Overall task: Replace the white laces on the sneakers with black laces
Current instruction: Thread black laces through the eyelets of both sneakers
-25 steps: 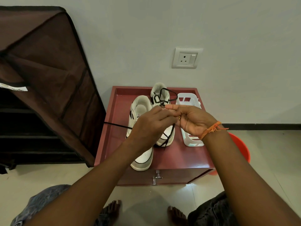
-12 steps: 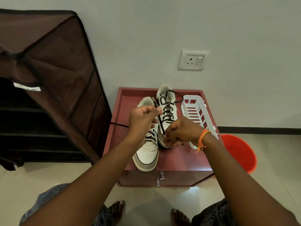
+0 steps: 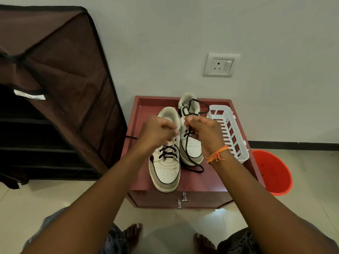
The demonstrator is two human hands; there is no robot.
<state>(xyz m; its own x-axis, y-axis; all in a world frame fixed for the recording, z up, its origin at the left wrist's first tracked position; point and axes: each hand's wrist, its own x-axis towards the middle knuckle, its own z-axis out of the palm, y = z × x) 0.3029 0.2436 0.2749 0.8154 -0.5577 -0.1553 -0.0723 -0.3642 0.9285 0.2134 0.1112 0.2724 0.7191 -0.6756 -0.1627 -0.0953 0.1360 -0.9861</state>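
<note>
Pinching the black lace (image 3: 189,154), both hands' grips, left hand (image 3: 157,132) and right hand (image 3: 203,132)

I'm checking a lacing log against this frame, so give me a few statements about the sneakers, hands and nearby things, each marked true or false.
1. Both sneakers stand on the red cabinet. True.
2. The near sneaker has white laces across its lower eyelets. False: the laces there are black.
3. The right hand pinches a black lace whose loose end trails onto the cabinet top. True.
4. The white basket holds a heap of laces. False: nothing shows inside it.
5. The orange bucket stands on the floor to the right of the cabinet. True.
6. The left hand lies flat on the cabinet top. False: it is curled, raised over the near sneaker.
</note>
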